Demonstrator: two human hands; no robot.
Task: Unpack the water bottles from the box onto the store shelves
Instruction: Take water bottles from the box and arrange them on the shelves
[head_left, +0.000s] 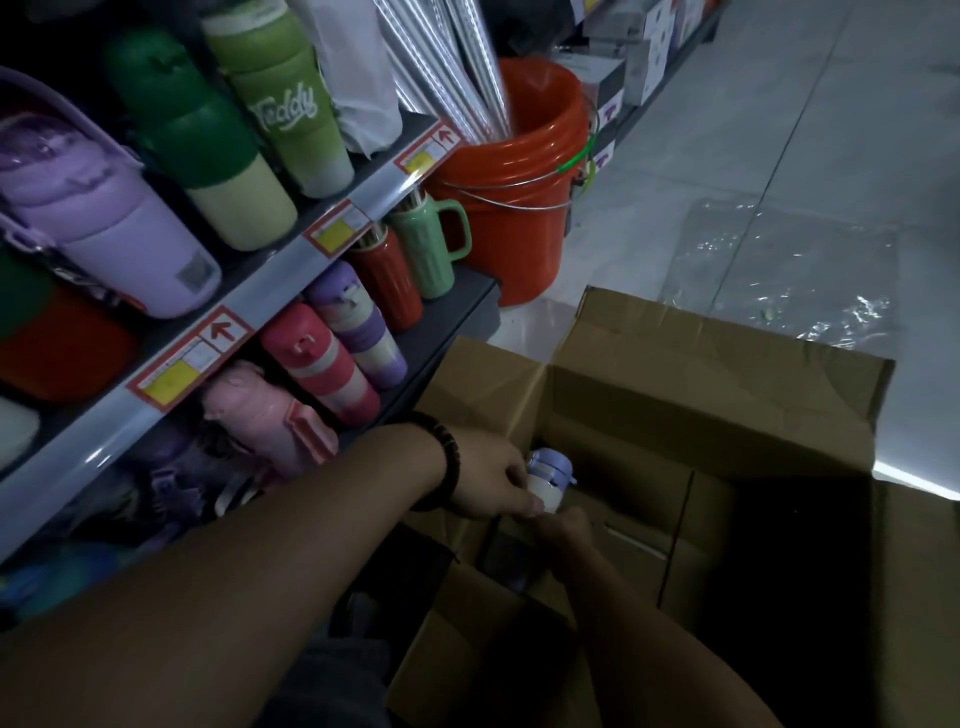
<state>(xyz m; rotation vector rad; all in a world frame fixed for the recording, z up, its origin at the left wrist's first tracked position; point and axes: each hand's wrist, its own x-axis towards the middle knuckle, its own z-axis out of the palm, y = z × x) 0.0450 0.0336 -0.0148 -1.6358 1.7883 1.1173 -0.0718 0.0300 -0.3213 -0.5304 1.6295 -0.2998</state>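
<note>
Head view, from my remote seat: at the far left stand the grey metal store shelves, their front rail carrying red-and-yellow price labels. On the upper shelf I see a lilac plastic bottle with a carrying strap, a dark green and cream bottle and a light green bottle lettered "Teddy". On the shelf below there is a pale pink bottle, a red-and-pink banded bottle, a purple banded bottle, a red ribbed tumbler and a green ribbed mug with a handle. Just past the shelf end an orange plastic bucket sits on the floor, holding silvery rolls.

Lower down, my left hand, with a dark bead bracelet on the wrist, has its fingers wrapped round a lilac-capped white water bottle. The bottle is upright at the near-left corner of the open brown cardboard box, its cap just above the inner cartons. My right hand is just beneath the bottle, inside the box; in the dim light I cannot tell what its fingers are doing. To the right, a clear plastic sheet lies on the pale tiled floor.
</note>
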